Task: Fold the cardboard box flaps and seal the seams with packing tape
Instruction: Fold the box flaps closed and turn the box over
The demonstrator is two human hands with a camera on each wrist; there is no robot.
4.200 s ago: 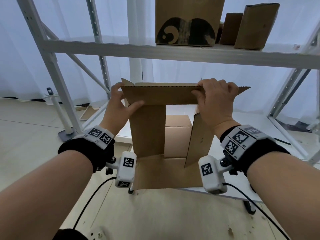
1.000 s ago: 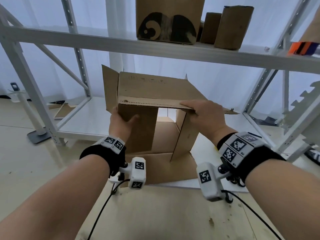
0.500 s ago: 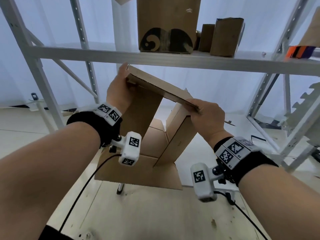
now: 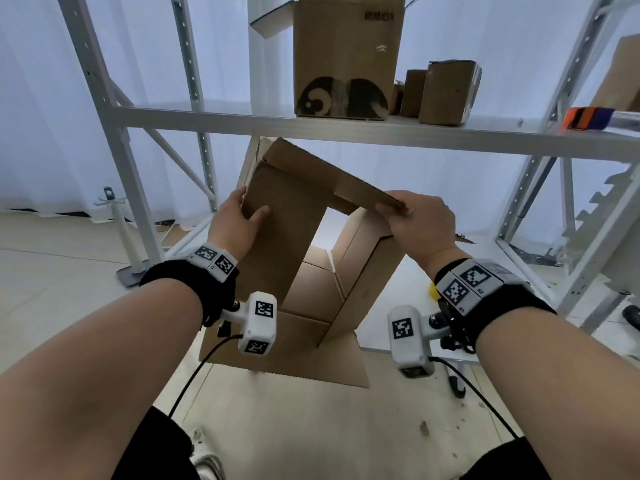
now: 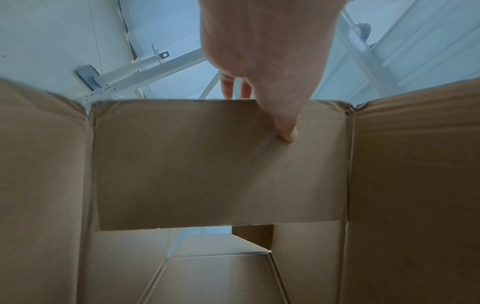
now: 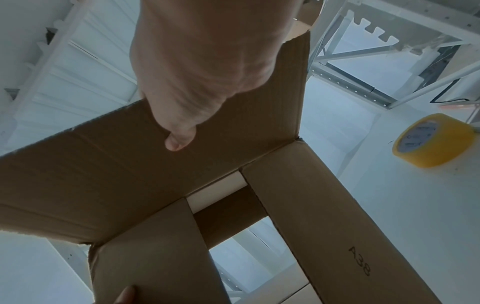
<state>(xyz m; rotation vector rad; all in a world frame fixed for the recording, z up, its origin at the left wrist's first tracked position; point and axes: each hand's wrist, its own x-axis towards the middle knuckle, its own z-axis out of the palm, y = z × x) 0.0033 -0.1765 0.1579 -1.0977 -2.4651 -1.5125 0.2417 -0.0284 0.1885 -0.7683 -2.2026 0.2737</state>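
I hold an unsealed brown cardboard box [image 4: 311,278] in the air in front of the shelving, tilted, its open end toward me and its flaps spread. My left hand [image 4: 239,220] grips the left flap [image 5: 221,164], thumb on its inner face and fingers behind its edge. My right hand [image 4: 419,220] pinches the edge of the upper flap [image 4: 346,181], and its thumb presses that flap's underside [image 6: 155,164]. A lower flap [image 4: 287,355] hangs down toward me. A roll of yellow packing tape [image 6: 436,139] lies on the white shelf board to the right.
A white metal shelving rack [image 4: 346,129] crosses above the box, carrying a tall printed carton [image 4: 346,57] and small boxes [image 4: 446,91]. An orange and purple object [image 4: 588,117] lies at its right. A white stand [image 4: 121,237] is on the floor at left.
Over the last second I lifted and tilted the box, left side higher. Since half a second ago my left hand has slid down onto the left flap while the right keeps its pinch.
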